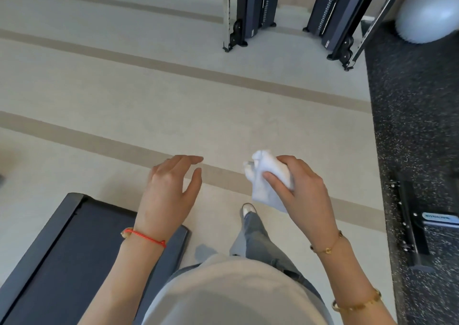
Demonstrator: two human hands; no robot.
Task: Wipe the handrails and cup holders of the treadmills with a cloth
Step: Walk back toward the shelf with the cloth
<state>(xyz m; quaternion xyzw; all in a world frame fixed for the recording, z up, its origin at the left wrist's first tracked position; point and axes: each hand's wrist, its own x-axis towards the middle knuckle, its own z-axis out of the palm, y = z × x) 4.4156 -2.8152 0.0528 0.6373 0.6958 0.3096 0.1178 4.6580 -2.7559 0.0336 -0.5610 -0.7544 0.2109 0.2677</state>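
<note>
Pale flooring (129, 115) with tan stripes fills most of the view, and the only treadmill part showing is the dark deck (62, 250) at lower left; no handrail or cup holder is in frame, so the step in hand looks like walking to the machine's front end. To the right lies a speckled black mat (417, 130), with two weight-stack columns (258, 9) and a grey exercise ball (429, 11) beyond. Moving well here means turning toward the console while watching the deck edge near the feet. The left hand (171, 188) hangs free with relaxed, spread fingers, holding nothing, ready to steady on a rail. The right hand (300, 185) pinches the white cloth (267, 178), bunched with a corner hanging loose; refolding it to a flat pad before contact should give cleaner strokes along a rail and inside a holder.
</note>
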